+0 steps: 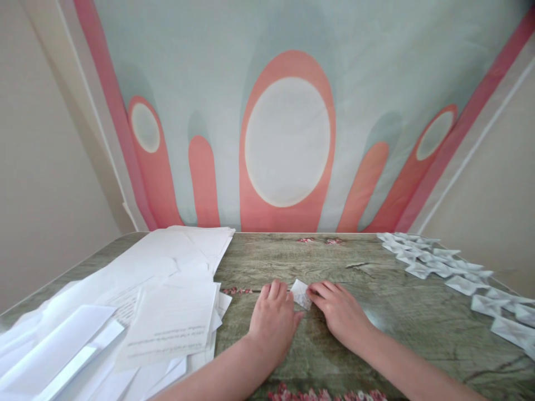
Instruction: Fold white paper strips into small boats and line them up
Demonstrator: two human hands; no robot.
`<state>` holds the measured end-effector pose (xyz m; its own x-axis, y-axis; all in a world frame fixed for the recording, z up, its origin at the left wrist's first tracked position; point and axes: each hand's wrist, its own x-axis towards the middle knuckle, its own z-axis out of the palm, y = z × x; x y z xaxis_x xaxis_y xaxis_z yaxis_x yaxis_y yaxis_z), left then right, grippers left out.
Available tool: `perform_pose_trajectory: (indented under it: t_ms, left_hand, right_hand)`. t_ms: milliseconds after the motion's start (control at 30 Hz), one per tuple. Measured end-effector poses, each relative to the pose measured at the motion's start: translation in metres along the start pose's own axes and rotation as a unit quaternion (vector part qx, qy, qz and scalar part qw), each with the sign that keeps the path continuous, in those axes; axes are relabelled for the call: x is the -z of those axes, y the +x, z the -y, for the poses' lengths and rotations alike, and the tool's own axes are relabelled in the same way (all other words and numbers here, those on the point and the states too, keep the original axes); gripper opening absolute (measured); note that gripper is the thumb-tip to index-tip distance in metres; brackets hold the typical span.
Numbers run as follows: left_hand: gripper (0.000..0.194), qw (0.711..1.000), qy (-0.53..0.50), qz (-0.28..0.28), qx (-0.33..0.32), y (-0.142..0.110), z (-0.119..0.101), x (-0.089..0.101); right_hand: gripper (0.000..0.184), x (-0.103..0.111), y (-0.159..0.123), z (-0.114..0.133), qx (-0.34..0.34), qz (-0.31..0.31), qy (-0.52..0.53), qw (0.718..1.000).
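A small folded piece of white paper (299, 293) with faint print on it lies on the wooden tabletop between my hands. My left hand (271, 314) is at its left edge, knuckles up and fingers bent together, with the fingertips partly hidden. On the other side, my right hand (339, 313) pinches the paper's right edge between thumb and fingers. The paper is flat or nearly so, with one corner pointing away from me.
Loose sheets and strips of white paper (175, 312) cover the left of the table (317, 356). Several small folded paper pieces (463, 285) stand in rows along the right side. A patterned wall or backdrop (200, 184) rises behind the far edge.
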<state>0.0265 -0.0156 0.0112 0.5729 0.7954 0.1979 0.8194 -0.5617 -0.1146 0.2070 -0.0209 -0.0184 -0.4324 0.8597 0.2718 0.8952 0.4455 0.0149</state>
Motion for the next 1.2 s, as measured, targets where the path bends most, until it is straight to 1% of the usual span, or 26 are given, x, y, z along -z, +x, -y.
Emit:
perform_pose_trajectory:
  t_ms: [200, 300, 467, 633, 767, 900, 1033, 1100, 1200]
  left_hand:
    - [0.025, 0.999, 0.022, 0.013, -0.019, 0.000, 0.002, 0.005]
    - [0.024, 0.999, 0.023, 0.021, -0.026, 0.000, 0.001, 0.004]
    - [0.026, 0.998, 0.035, 0.015, -0.060, -0.001, 0.000, 0.002]
    - [0.026, 0.997, 0.033, 0.015, -0.062, 0.000, 0.000, -0.001]
    - [0.023, 0.999, 0.010, -0.002, -0.047, 0.002, 0.002, -0.002]
    - [0.023, 0.998, -0.037, -0.025, -0.033, 0.004, 0.009, -0.002]
    - [0.021, 0.998, -0.059, -0.030, -0.023, 0.006, 0.012, -0.002]
    - [0.021, 0.997, -0.063, -0.029, -0.024, 0.006, 0.012, -0.002]
    - [0.020, 0.997, -0.073, -0.027, -0.022, 0.006, 0.013, -0.003]
  right_hand:
    - [0.030, 0.002, 0.002, 0.001, -0.005, 0.011, 0.012, 1.000]
    - [0.029, 0.005, 0.003, 0.001, -0.009, 0.018, 0.020, 1.000]
    - [0.029, 0.008, 0.003, -0.003, -0.022, 0.025, 0.027, 0.999]
    - [0.028, 0.007, 0.001, -0.006, -0.033, 0.018, 0.030, 0.999]
    - [0.031, 0.002, 0.000, -0.006, -0.043, 0.001, 0.034, 0.998]
    - [0.033, -0.003, -0.001, -0.006, -0.050, -0.022, 0.042, 0.998]
    - [0.035, -0.003, -0.002, -0.006, -0.061, -0.053, 0.078, 0.994]
    - [0.030, -0.004, -0.002, -0.007, -0.076, -0.076, 0.104, 0.989]
    - [0.014, -0.007, -0.001, -0.010, -0.099, -0.101, 0.134, 0.981]
